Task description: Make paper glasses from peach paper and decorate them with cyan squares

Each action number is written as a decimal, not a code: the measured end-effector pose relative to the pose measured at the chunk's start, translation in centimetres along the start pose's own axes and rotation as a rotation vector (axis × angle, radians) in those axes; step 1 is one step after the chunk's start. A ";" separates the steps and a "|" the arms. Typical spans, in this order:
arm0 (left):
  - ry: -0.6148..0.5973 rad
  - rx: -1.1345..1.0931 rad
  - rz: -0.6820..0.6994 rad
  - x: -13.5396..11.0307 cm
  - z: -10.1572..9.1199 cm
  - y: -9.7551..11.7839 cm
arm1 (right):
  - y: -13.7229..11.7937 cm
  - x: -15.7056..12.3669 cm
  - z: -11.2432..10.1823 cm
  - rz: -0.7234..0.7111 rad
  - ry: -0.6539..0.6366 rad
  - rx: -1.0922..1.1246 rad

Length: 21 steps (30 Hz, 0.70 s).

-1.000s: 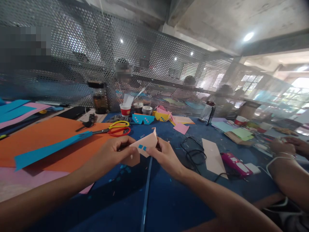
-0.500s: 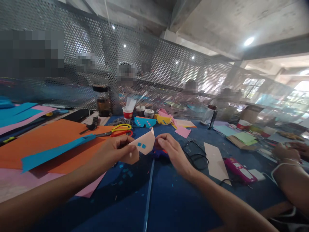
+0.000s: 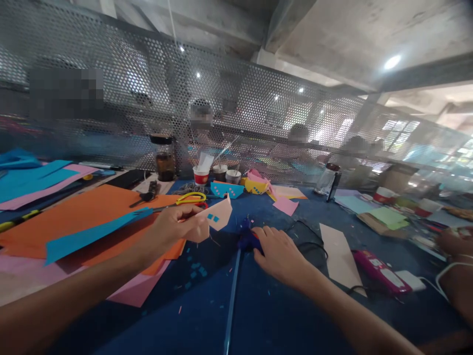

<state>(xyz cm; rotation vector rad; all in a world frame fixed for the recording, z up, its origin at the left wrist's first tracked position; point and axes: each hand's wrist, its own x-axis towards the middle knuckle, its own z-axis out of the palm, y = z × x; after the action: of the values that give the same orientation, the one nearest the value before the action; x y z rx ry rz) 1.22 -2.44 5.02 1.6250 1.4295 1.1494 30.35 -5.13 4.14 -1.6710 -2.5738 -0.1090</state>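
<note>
My left hand (image 3: 173, 228) pinches a folded pale pink paper piece (image 3: 218, 217) with small blue squares stuck on it, held above the blue table (image 3: 266, 315). My right hand (image 3: 279, 254) is lowered onto the table, its fingers curled over a dark blue object (image 3: 247, 240) that has a long thin rod (image 3: 231, 305) running toward me. What that object is I cannot make out. Small blue paper scraps (image 3: 195, 268) lie on the table below my left hand.
Orange (image 3: 74, 217), blue (image 3: 92, 231) and pink (image 3: 140, 291) paper sheets lie at the left, with yellow-red scissors (image 3: 188, 198) on them. Cups (image 3: 201, 175), a jar (image 3: 164, 158) and paper crafts (image 3: 227, 189) line the mesh fence. A black cable (image 3: 310, 236), pale strip (image 3: 338, 256) and pink device (image 3: 380, 271) lie right. Another person's arm (image 3: 456, 266) is far right.
My right hand let go of the pink paper piece and dropped to the table onto the dark blue object. My left hand kept the paper piece and stayed raised.
</note>
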 end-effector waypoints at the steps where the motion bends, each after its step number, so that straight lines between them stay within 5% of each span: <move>1: -0.004 -0.006 -0.006 0.0 0.0 -0.1 | -0.1 0.0 0.1 -0.001 -0.007 -0.001; 6: 0.013 -0.037 -0.031 0.2 -0.2 -0.2 | 0.8 0.3 -0.2 0.063 0.035 0.075; 10: 0.020 -0.046 -0.025 0.2 -1.1 0.5 | 3.7 1.1 -1.4 0.156 0.337 0.498; 14: -0.020 -0.078 -0.007 0.3 -1.1 0.7 | 5.8 2.3 -1.9 0.216 0.483 0.670; 18: -0.059 -0.113 -0.002 0.8 0.1 -0.2 | 4.5 2.4 -1.2 0.211 0.493 0.831; 21: -0.058 -0.126 -0.016 1.1 0.8 -1.0 | 2.0 1.2 -0.6 0.119 0.382 1.024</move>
<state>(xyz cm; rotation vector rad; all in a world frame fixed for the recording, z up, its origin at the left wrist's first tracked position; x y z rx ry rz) 1.53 -1.18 4.01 1.5443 1.3044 1.1508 31.73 -3.32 4.85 -1.2058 -1.7175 0.6937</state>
